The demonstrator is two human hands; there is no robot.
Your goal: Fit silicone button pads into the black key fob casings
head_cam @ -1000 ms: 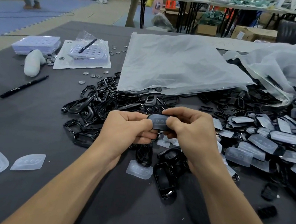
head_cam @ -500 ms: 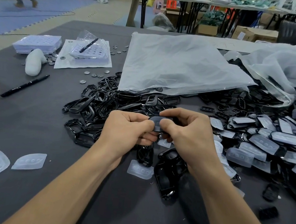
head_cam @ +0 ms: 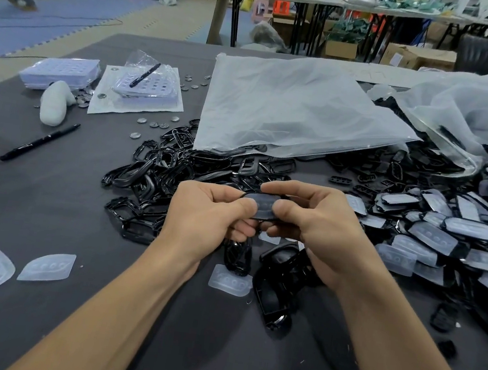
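Above the table's middle, my left hand (head_cam: 208,214) and my right hand (head_cam: 315,222) together grip one black key fob casing (head_cam: 261,207) with a translucent silicone button pad lying in it. Both thumbs press on the pad from either end, the fingers curled underneath. A loose silicone pad (head_cam: 231,281) lies on the table just below the hands, beside a few black casings (head_cam: 276,282). A heap of empty black casing frames (head_cam: 157,170) lies left of and behind the hands. Casings with pads in them (head_cam: 435,228) are piled at the right.
Two loose pads (head_cam: 47,267) lie at the near left. A large clear plastic bag (head_cam: 283,109) covers the table's back middle, another bag (head_cam: 476,106) at the right. A black pen (head_cam: 39,141), coin cells (head_cam: 153,123), white trays (head_cam: 60,72) and a white object (head_cam: 54,101) sit at the left.
Both hands stay on the same casing and have shifted slightly. The thumbs moved apart along the pad, so more of it shows between them than half a second ago.
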